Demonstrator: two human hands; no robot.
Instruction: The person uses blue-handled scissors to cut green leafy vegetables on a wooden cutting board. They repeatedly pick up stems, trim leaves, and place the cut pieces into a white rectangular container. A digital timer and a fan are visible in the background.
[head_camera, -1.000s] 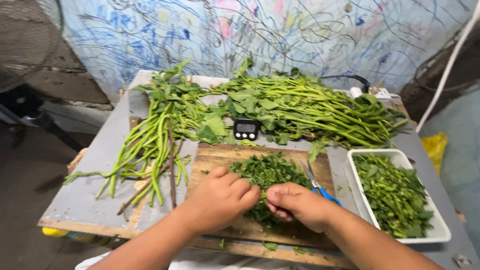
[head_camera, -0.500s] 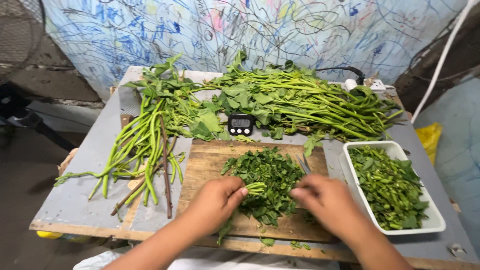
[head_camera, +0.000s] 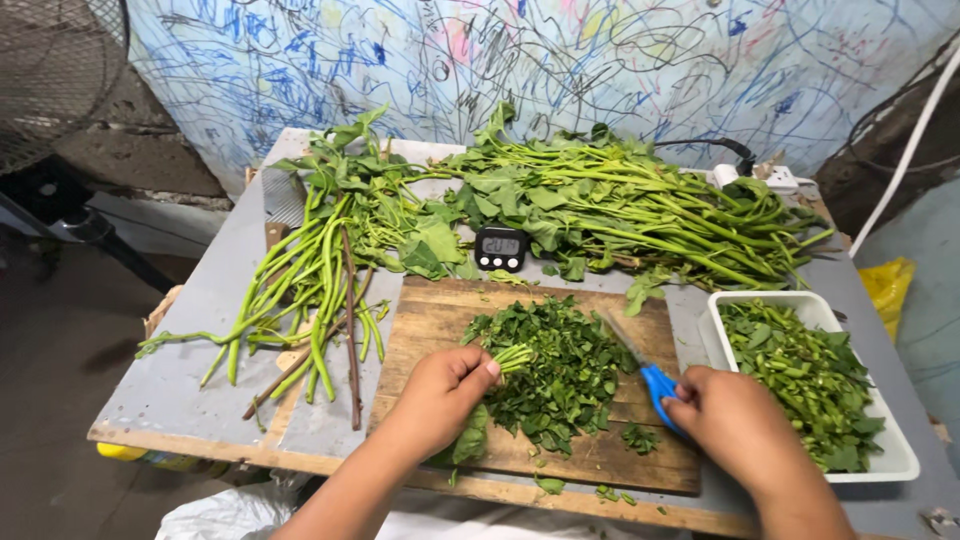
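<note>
While my left hand (head_camera: 440, 392) kept pinching the small bunch of green stems (head_camera: 511, 357) at about nine o'clock of the chopped leaves (head_camera: 556, 370) on the wooden cutting board (head_camera: 430, 320), my right hand (head_camera: 735, 420) had moved to three o'clock and closed on the blue-handled scissors (head_camera: 650, 377), so cutting looked ready to resume.
</note>
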